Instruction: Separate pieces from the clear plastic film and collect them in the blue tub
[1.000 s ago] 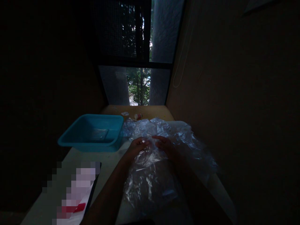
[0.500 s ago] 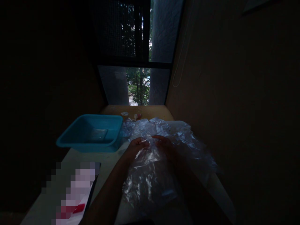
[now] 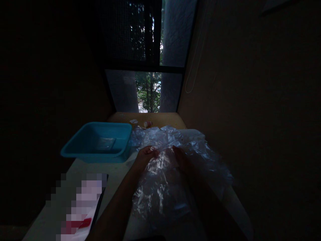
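Over a pale counter [image 3: 114, 174], beside a blue rectangular plastic basin [image 3: 100, 156], the left hand [image 3: 145, 155] grasps crumpled clear plastic film [image 3: 160, 197]; the right hand [image 3: 178, 156], its grip too dark to tell, sits farther from it than a second ago.

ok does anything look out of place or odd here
The small container by the window seems to lie on its side rather than stand, with a white scrap left of it like litter. The plastic is crumpled; too dark to tell any damage.
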Demonstrator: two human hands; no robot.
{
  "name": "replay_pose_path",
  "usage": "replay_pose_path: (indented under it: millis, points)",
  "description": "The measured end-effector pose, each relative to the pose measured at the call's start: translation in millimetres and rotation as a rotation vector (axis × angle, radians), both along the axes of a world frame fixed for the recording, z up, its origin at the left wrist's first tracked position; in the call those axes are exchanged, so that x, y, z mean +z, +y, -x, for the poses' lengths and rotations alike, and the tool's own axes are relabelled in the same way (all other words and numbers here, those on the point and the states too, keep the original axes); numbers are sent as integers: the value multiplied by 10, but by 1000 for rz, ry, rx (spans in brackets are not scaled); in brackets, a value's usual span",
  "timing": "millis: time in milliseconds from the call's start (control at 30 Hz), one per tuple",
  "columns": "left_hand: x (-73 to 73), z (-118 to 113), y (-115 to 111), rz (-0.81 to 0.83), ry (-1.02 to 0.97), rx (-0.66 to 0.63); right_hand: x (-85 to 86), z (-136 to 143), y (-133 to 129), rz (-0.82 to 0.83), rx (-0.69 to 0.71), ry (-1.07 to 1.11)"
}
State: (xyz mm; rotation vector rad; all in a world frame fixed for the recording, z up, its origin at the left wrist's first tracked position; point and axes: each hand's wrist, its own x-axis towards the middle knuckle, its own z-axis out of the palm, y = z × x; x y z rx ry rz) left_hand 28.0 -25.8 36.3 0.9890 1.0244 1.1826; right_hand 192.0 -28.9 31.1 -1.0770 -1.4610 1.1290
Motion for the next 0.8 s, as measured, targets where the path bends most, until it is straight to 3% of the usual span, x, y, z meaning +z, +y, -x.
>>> replay_pose_path:
  millis: [167, 333, 600, 800]
  points:
    - [22, 18, -28, 15, -27, -26, 6, 6, 17, 200, 82, 34]
    - [-8, 47, -17, 57, -46, -67, 5, 30, 78, 206, 44, 48]
    - [-99, 43, 42, -45, 50, 14, -61, 19, 91, 162, 18, 65]
    - [-64, 20, 24, -17, 12, -1, -42, 33, 76, 162, 48, 89]
